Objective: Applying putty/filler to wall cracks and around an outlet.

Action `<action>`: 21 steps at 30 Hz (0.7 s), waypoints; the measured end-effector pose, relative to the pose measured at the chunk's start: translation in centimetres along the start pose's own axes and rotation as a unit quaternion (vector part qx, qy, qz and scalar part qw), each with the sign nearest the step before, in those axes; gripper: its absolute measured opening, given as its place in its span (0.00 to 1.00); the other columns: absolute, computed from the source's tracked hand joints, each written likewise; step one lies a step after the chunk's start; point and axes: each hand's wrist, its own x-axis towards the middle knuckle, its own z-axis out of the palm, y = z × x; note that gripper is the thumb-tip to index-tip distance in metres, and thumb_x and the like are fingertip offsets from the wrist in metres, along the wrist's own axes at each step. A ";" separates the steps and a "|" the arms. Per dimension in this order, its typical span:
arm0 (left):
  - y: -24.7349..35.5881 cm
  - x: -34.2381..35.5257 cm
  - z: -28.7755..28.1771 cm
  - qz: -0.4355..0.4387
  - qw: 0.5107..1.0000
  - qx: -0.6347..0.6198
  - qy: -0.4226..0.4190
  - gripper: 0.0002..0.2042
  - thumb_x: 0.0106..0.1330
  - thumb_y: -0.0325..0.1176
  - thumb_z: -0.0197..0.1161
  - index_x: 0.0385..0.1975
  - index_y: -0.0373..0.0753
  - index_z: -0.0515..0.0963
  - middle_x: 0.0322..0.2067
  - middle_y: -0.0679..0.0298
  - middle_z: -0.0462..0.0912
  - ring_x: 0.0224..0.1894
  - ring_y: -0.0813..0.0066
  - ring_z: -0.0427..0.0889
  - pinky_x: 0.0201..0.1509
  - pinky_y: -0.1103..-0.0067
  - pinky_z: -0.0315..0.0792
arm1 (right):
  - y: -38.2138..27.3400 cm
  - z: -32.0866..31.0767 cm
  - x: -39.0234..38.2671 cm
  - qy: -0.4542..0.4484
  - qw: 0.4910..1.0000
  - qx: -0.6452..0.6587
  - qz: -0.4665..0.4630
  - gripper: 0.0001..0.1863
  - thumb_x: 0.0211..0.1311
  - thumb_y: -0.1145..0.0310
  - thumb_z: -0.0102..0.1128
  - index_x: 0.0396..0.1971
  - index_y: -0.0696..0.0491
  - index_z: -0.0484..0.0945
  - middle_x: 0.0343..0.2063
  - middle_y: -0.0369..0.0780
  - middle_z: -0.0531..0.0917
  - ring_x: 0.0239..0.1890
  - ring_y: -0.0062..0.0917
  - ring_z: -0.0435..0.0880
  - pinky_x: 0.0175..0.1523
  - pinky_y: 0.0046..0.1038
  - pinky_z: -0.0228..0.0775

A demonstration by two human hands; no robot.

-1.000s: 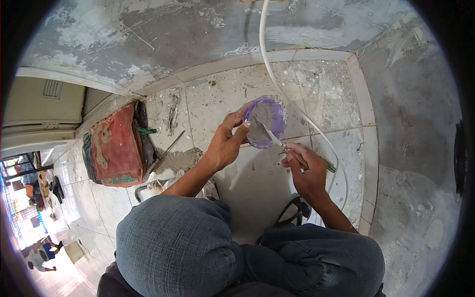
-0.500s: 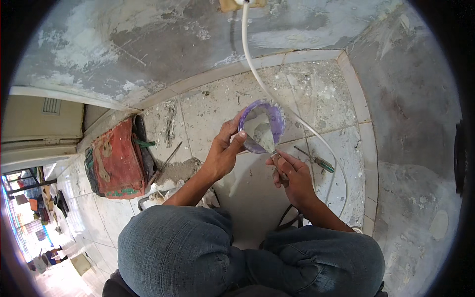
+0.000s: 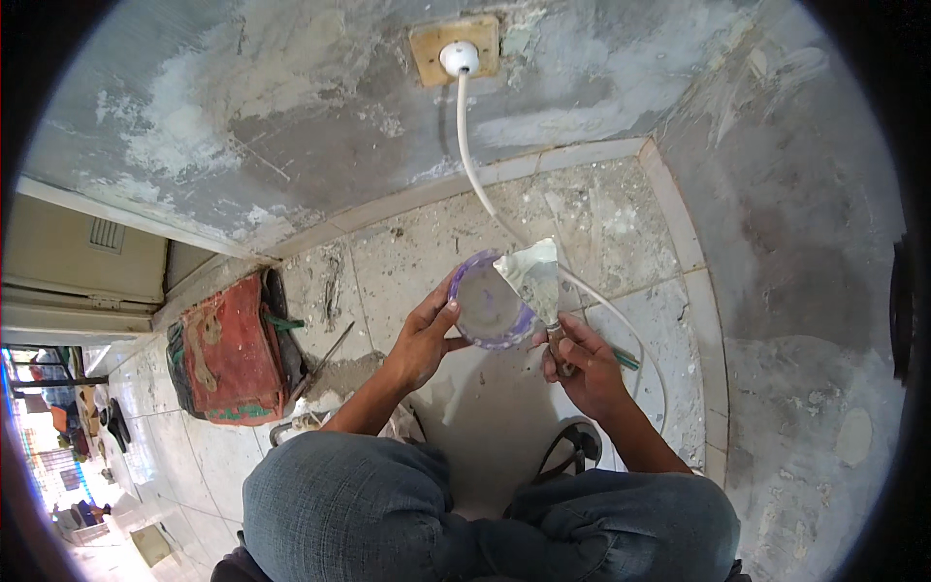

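My left hand [image 3: 423, 330] grips a round purple bowl [image 3: 492, 343] by its left side, thumb over the rim. Grey-white paste smears its inside. In my right hand [image 3: 586, 364] is a putty knife [image 3: 540, 287], held by its wooden handle with the blade pointing up and away from me. A lump of whitish putty [image 3: 529, 256] sits along the blade's far edge. The blade is over the bowl's right rim; I cannot tell if they touch. Partly hidden behind my right fingers, a green-handled screwdriver [image 3: 626, 359] lies on the floor.
A white cable [image 3: 467, 145] runs from a wall socket [image 3: 456, 53] down across the dusty tiles. At left lies a worn red bag [image 3: 225, 354] with a thin metal rod [image 3: 333, 349] beside it. Patchy grey plaster walls [image 3: 320, 107] stand ahead and at right. A sandal [image 3: 572, 448] shows below.
The putty knife has come up out of the bowl with putty on its blade. My head view has tilted up, showing more wall and the socket. Both hands keep their holds.
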 end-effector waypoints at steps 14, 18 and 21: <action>-0.4 -0.4 -0.8 -0.053 0.988 -0.140 -0.023 0.24 0.74 0.39 0.45 0.69 0.50 0.54 0.65 0.65 0.63 0.64 0.64 0.66 0.62 0.55 0.66 | -12.7 1.0 8.5 -0.102 0.983 0.103 -0.114 0.21 0.67 0.67 0.50 0.59 0.50 0.67 0.39 0.44 0.80 0.35 0.28 0.79 0.42 0.28 0.71; -0.4 -0.6 -1.4 -0.055 0.986 -0.157 -0.008 0.24 0.74 0.38 0.45 0.69 0.49 0.54 0.64 0.65 0.64 0.63 0.64 0.67 0.63 0.54 0.66 | -18.2 2.2 12.5 -0.019 0.896 -0.282 -0.342 0.20 0.64 0.74 0.55 0.57 0.50 0.74 0.44 0.41 0.81 0.45 0.26 0.79 0.52 0.25 0.70; -0.4 -0.4 -1.5 -0.056 0.987 -0.148 0.009 0.24 0.74 0.38 0.46 0.69 0.49 0.54 0.64 0.64 0.64 0.63 0.64 0.67 0.63 0.54 0.67 | -21.1 3.3 14.4 0.016 0.746 -0.478 -0.462 0.19 0.62 0.78 0.56 0.54 0.52 0.77 0.45 0.40 0.81 0.46 0.24 0.79 0.52 0.22 0.69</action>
